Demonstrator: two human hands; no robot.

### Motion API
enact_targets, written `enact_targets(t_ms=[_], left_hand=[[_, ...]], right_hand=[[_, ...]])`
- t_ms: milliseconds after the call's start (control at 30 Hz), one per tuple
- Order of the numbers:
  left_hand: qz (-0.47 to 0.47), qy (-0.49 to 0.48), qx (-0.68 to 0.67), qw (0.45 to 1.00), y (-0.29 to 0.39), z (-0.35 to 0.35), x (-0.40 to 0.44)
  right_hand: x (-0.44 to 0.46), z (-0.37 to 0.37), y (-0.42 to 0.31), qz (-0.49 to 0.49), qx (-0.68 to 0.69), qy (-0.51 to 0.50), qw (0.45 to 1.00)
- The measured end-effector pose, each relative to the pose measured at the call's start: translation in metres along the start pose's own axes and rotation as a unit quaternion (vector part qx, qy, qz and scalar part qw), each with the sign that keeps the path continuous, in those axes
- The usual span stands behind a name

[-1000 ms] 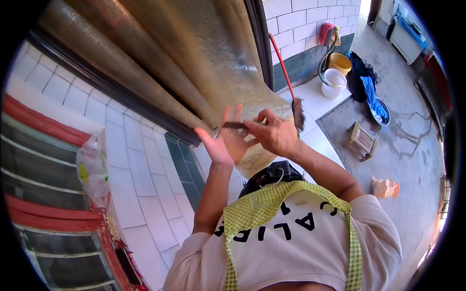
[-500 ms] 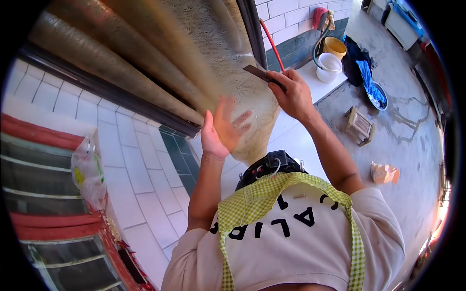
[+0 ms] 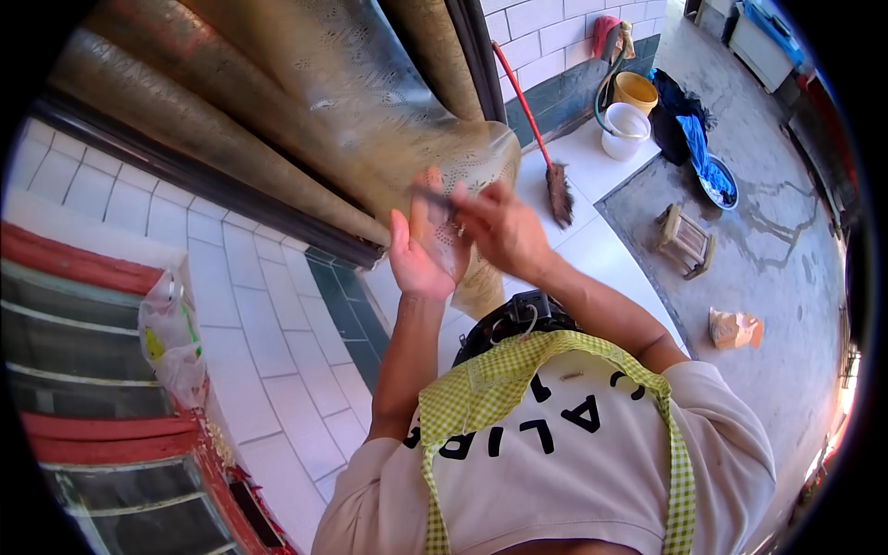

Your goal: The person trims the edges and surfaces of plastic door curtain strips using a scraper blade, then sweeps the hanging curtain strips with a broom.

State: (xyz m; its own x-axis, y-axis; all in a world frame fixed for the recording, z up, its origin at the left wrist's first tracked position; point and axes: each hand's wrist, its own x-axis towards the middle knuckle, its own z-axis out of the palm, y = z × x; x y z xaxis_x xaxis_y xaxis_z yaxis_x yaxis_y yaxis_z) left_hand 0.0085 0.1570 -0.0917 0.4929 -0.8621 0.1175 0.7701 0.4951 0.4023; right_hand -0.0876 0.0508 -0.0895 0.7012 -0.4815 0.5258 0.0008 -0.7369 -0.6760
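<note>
**Right hand [image 3: 504, 231] holds a narrow, flat, dark strip [image 3: 435, 197] by the fingers of the open left hand [image 3: 422, 259]**

In the head view, the only one, the dark strip lies near the middle, at about 11 o'clock. Motion blur softens its edges, so its material cannot be told. Its long axis runs from the right hand toward 10 o'clock, crossing the left hand's fingers. The right grip is narrow, closed by thumb and fingertips around the strip's near end. The left grip is wide: palm turned up toward the camera, thumb standing apart at 11 o'clock. The left palm sits at about 8 o'clock from the right hand, close beside it. The right hand is the nearer one to the strip, since it holds it; the strip's free end reaches over to the left hand's side. Whether it touches the left fingers or the sheet cannot be told.

A shiny, gold-brown, patterned translucent curtain [image 3: 370, 111] hangs from 11 o'clock, its lower part meeting the left hand; the fingers seem to show through it. A red-handled broom with brown bristles [image 3: 560, 196] stands at 1 o'clock, beyond the right hand, with a white plastic bucket [image 3: 626, 132] farther out toward 2 o'clock. A small wooden stool [image 3: 686, 242] rests on the grey floor [image 3: 638, 236] near 3 o'clock.
</note>
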Motion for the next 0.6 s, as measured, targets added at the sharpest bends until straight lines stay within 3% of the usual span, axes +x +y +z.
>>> enact_targets(t_ms=[67,133,167,267,400,433,533,567,600], left_hand=[[-0.009,-0.02,-0.001,1.0,-0.001,0.01,-0.002],[0.001,0.019,0.024,1.0,-0.001,0.014,0.0],[-0.037,-0.075,-0.021,0.996,0.007,-0.006,0.002],[0.033,-0.005,0.019,0.999,0.003,0.018,0.001],[-0.001,-0.031,0.02,0.999,0.001,0.015,-0.002],[0.006,0.006,0.069,0.998,0.001,0.018,-0.001],[0.024,-0.031,0.033,0.999,0.002,0.012,-0.001],[0.007,-0.037,0.118,0.992,0.006,0.006,0.0],[0.008,-0.034,0.119,0.992,0.005,0.0,-0.001]], right_hand=[[0.02,-0.006,0.008,0.048,0.002,0.074,0.996],[0.014,-0.007,-0.003,0.026,-0.024,0.062,0.997],[0.006,-0.004,-0.005,-0.014,0.002,0.023,1.0],[-0.011,0.001,-0.019,-0.029,0.028,-0.021,0.999],[0.018,-0.004,-0.006,0.022,0.003,0.059,0.998],[0.013,-0.003,-0.013,-0.005,-0.021,0.05,0.999],[0.003,0.001,-0.017,-0.027,-0.005,0.034,0.999],[0.007,-0.002,-0.012,-0.01,-0.001,0.02,1.0],[0.016,-0.002,-0.009,0.002,0.002,0.06,0.998]])
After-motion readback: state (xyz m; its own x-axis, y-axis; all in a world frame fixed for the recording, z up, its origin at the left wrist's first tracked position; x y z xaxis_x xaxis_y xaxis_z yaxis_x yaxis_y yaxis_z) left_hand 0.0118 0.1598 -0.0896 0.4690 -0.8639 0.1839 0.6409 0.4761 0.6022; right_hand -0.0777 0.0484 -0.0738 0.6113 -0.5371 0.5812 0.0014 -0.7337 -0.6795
